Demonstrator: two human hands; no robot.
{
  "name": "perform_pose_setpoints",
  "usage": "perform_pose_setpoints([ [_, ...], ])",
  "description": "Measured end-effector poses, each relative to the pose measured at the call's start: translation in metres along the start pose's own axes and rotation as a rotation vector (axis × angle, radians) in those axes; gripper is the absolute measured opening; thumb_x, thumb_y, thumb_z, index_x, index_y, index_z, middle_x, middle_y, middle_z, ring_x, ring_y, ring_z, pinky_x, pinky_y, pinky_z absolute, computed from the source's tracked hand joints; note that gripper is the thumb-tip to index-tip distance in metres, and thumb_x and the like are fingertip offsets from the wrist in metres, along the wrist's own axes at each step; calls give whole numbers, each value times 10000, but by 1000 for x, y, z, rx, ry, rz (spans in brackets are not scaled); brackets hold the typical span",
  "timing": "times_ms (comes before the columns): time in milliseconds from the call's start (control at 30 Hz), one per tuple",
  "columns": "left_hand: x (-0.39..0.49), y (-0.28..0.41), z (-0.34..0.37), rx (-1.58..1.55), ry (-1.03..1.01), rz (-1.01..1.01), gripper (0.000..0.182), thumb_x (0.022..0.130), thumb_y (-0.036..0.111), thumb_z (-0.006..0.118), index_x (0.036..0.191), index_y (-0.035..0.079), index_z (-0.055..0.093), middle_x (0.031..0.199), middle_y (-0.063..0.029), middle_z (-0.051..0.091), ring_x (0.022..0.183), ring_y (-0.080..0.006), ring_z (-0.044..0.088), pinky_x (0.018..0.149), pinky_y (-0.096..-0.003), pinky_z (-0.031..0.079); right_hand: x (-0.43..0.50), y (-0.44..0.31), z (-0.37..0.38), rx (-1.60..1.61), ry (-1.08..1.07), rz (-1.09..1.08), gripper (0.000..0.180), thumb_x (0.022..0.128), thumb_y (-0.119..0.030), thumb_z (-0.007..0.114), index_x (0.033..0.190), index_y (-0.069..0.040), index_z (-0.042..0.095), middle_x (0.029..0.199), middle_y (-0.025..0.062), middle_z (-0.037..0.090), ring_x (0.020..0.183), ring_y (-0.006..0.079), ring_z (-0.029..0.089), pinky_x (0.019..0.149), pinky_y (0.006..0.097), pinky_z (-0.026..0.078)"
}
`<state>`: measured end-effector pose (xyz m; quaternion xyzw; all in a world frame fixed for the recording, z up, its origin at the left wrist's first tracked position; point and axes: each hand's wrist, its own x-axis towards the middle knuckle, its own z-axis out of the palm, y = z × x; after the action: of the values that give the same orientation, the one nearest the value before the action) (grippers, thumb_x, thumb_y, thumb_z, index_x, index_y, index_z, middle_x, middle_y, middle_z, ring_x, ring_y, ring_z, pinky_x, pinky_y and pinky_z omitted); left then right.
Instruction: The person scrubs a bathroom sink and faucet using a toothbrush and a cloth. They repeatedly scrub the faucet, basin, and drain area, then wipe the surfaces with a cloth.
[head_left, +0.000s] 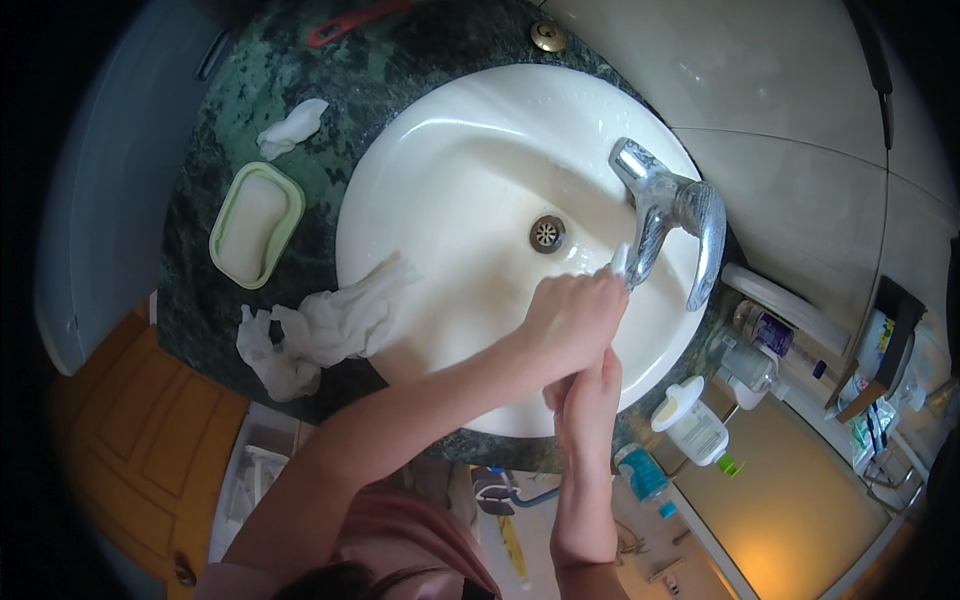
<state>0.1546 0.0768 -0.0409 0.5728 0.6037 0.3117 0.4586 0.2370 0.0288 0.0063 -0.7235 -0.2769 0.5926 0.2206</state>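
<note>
My left hand (576, 319) is curled into a fist over the near right part of the white washbasin (442, 195). A small white item (619, 259), perhaps cloth, sticks out of the top of that fist, close to the chrome faucet (664, 199). Right below it, my right hand (592, 394) touches the left hand, its fingers mostly hidden. What the right hand grips cannot be seen. A crumpled wet-looking white cloth (330, 330) hangs over the basin's left rim onto the counter.
On the dark green marble counter (349, 86) lie a soap bar (255, 217) in a pale green dish (294, 187), a white crumpled piece (292, 129) and a red handle (352, 24). A white bottle (691, 424) and a blue-labelled bottle (643, 474) stand at the right.
</note>
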Motion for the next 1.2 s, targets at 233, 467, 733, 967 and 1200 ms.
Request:
perform_pose_setpoints([
  [233,2,-1,-3,196,-187,103,163,825,137,571,717,15,570,606,-144,610,582,-302,665,553,-411,520,3,5,0,49,48,60,279,1060,-254,368,988,-22,505,576,-24,444,384,53,318,352,235,243],
  [467,6,0,-8,310,-237,194,81,717,137,634,675,69,619,680,-103,585,569,-228,648,550,-358,470,2,3,3,41,88,49,273,1059,-245,371,974,-25,507,563,-30,438,385,49,325,349,236,234],
  [733,7,-4,-7,318,-143,262,66,723,157,630,683,105,632,689,-83,581,593,-211,647,551,-370,459,2,-7,17,56,119,18,232,1031,-188,395,971,-13,535,582,-23,467,406,46,340,369,229,231],
  [967,10,-5,-9,360,8,330,70,740,164,627,702,107,638,697,-83,579,596,-216,643,540,-364,447,0,-3,17,88,58,-110,238,1026,-195,421,1014,-4,563,598,-26,496,408,45,371,361,224,225],
  [1200,17,-13,-18,243,-80,347,135,805,154,590,762,35,638,774,-138,595,683,-266,668,619,-437,504,7,-9,17,52,81,-42,307,1053,-321,405,868,-87,481,570,-48,389,411,43,297,359,230,214],
])
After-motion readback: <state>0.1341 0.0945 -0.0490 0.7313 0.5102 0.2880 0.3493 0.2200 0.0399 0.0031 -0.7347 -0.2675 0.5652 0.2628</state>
